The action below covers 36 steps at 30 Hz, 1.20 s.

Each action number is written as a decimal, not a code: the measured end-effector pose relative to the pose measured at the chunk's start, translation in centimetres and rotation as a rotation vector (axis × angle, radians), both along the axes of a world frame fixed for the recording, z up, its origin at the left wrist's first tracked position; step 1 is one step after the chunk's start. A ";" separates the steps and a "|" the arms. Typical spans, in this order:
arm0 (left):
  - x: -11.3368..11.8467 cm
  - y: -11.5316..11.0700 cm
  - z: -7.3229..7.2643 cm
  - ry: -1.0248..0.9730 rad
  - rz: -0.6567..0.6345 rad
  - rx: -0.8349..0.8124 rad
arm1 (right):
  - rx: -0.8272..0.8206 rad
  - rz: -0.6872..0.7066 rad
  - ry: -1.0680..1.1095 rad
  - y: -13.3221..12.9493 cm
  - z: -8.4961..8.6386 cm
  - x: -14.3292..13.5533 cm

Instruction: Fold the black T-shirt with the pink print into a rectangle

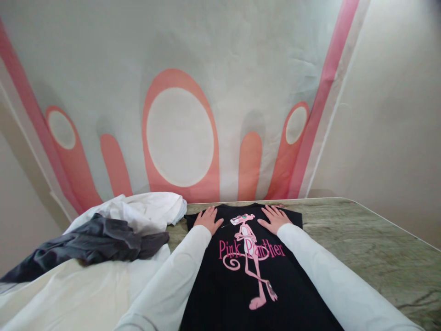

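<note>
A black T-shirt (220, 285) lies spread out on the table, its collar end toward the wall. Its front carries a pink cartoon panther and the pink words "Pink Panther". My left hand (208, 219) rests flat on the shirt's upper left part near the shoulder, fingers outstretched. On the upper right part, my right hand (274, 219) lies flat too, with its fingers spread. Neither hand grips the cloth. The shirt's lower end runs out of the bottom of the view, and my white sleeves cover parts of its sides.
Left of the shirt is a heap of clothes: a white garment (144, 209) at the back, a dark grey one (103, 241) and a cream one (69, 289) in front. Wood-patterned tabletop (365, 243) extends to the right. A wall hanging (227, 69) with pink shapes stands behind the table.
</note>
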<state>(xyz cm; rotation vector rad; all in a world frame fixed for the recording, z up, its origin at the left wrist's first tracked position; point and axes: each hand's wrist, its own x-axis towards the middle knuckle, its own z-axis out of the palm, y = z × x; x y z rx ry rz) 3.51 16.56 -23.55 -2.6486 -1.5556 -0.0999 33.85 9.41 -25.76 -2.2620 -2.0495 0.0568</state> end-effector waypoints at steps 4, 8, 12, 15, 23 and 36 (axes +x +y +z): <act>0.0 -0.5 0.0 0.008 0.006 0.018 | -0.022 -0.042 -0.018 -0.2 0.2 -0.3; 0.0 -0.5 0.1 0.004 0.024 0.010 | -0.044 -0.061 -0.017 -0.2 0.6 -0.5; 0.0 -0.3 0.0 -0.005 0.029 0.004 | -0.060 -0.047 0.002 -0.2 0.5 0.5; 0.0 -0.1 -0.2 -0.009 0.030 0.007 | -0.091 -0.051 0.012 -0.5 0.1 2.5; -0.1 0.5 -0.3 -0.009 0.009 0.000 | -0.095 -0.210 0.021 -0.9 -0.8 7.9; -0.3 1.8 -1.1 -0.017 -0.008 0.055 | 0.159 -0.316 0.088 -0.6 -1.7 10.0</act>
